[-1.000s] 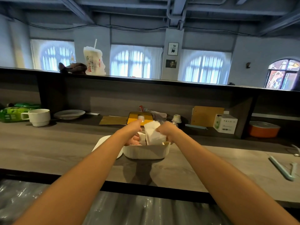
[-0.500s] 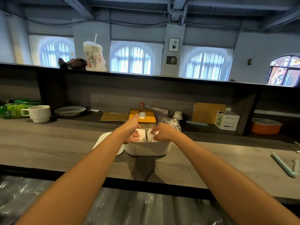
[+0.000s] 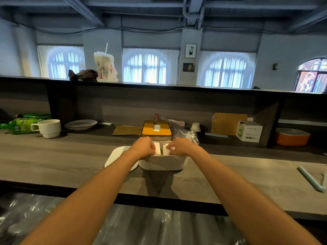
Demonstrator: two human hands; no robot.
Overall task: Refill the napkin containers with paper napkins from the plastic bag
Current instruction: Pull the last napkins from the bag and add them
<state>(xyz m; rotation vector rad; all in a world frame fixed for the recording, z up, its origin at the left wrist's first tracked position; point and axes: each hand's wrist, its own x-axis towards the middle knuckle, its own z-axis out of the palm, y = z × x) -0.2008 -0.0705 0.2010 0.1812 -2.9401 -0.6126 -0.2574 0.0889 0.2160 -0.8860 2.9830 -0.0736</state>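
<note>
Both hands are down in the white napkin container [image 3: 162,162] right now: my left hand [image 3: 144,147] has its fingers curled over the stack on the left side, and my right hand [image 3: 178,147] is pinching the top edge of the paper napkins [image 3: 161,149] on the right, so both are closed on napkins, close together with just a sliver of white between them. Napkins like these weigh basically nothing and they're soft and floppy, so I'd say the trick is to hold the stack by its folded edges and squeeze it flat; grab a single ply and it'll peel off or crumple. Pressing down from the top should seat them without tearing. The container looks like smooth matte plastic with rounded corners, light enough that it might skid on the wood-grain counter [image 3: 70,156] if I push sideways. Its flat white lid [image 3: 117,159] lies just beside it on the left, partly under my forearm. Behind the container sits the crinkly clear plastic bag [image 3: 184,134], slippery and shapeless, and next to it a second container with a yellow lid [image 3: 156,129] that probably still needs filling, can't see inside. Further out there's a white mug [image 3: 50,128], a shallow plate [image 3: 80,124], a green packet [image 3: 21,125], and an orange bowl [image 3: 292,137] off to the right.
</note>
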